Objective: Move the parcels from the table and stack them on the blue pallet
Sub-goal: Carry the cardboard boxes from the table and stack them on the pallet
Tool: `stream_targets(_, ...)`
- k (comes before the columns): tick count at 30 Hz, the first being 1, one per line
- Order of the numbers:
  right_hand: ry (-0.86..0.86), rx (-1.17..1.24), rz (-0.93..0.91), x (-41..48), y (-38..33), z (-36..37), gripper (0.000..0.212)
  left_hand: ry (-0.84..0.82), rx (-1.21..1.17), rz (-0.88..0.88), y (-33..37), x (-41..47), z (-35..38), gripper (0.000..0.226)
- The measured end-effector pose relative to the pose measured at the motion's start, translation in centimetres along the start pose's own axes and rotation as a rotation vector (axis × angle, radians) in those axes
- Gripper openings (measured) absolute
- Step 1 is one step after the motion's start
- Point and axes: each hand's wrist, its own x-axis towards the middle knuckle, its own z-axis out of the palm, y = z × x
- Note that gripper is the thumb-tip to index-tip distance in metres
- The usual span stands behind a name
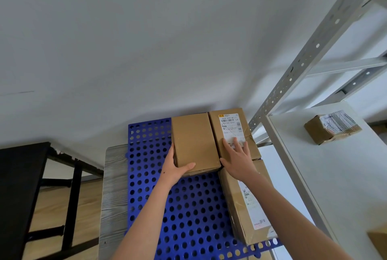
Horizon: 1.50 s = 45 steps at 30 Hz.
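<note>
While left hand (pixel 176 170) grips the plain parcel (pixel 193 142) by its near-left corner at the blue pallet (pixel 188 207) far edge, right hand (pixel 237 159) lies flat, fingers straight, on the labelled parcel (pixel 232 132) in the far-right corner. Suggest sliding the plain one flush against it, square to the edge. Taped parcel (pixel 332 126) waits on white table (pixel 335 176).

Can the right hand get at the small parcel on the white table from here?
Probably yes: the right hand holds nothing, and the small parcel sits uncovered, with only bare tabletop showing between them.
</note>
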Motion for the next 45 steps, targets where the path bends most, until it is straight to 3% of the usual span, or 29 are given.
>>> stream_targets(12,-0.015,0.010,0.009,-0.1,0.1,-0.1,0.069,0.012,0.071,0.024,0.4,-0.3,0.0,0.107)
stream_targets(18,-0.020,0.053,0.027,-0.5,-0.6,-0.8,0.070,0.134,0.314,0.081,1.6,-1.2,0.8,0.107)
stream_targets(26,0.047,0.312,-0.039,-3.7,-1.9,-2.1,0.064,0.227,0.457,0.128,3.2,-3.8,1.0,0.086)
stream_targets(35,0.052,0.358,-0.233,-7.1,-1.8,-5.1,0.042,0.426,0.403,0.218,5.1,-10.9,0.3,0.023)
stream_targets(45,-0.070,0.280,-0.512,-11.2,-5.1,-6.1,0.031,0.580,0.358,0.161,4.7,-19.8,-1.4,0.033)
